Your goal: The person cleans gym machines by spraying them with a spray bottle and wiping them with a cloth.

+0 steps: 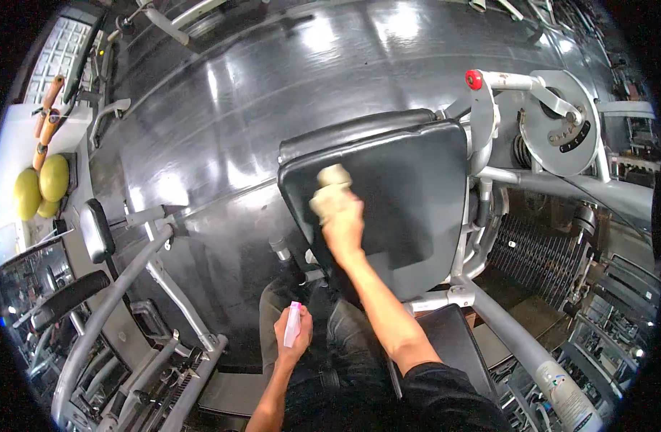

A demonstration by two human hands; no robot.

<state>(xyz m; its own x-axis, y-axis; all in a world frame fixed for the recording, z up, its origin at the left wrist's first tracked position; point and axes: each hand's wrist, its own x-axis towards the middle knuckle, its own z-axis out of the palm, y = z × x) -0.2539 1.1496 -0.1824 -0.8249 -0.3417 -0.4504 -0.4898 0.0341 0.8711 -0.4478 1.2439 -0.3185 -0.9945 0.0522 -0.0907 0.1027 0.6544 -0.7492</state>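
My right hand (346, 229) is closed around a bunched cream cloth (331, 193). Slightly smeared by motion, the cloth lies against the left part of a large black padded cushion (417, 209) on a gym machine. Low in front of my body, my left hand (296, 338) wraps around a small translucent bottle (292, 327) with a pink top. Part of the bottle is covered by the fingers. The cushion's surface looks shiny, with a dark shadow across its middle.
To the right stand a grey cam disc (561, 122), a red-capped lever (474, 79) and a weight stack (528, 252). A black seat (453, 345) is beside my right arm. Grey frame tubes (121, 295) rise at left. Yellow-green balls (54, 178) are by the wall.
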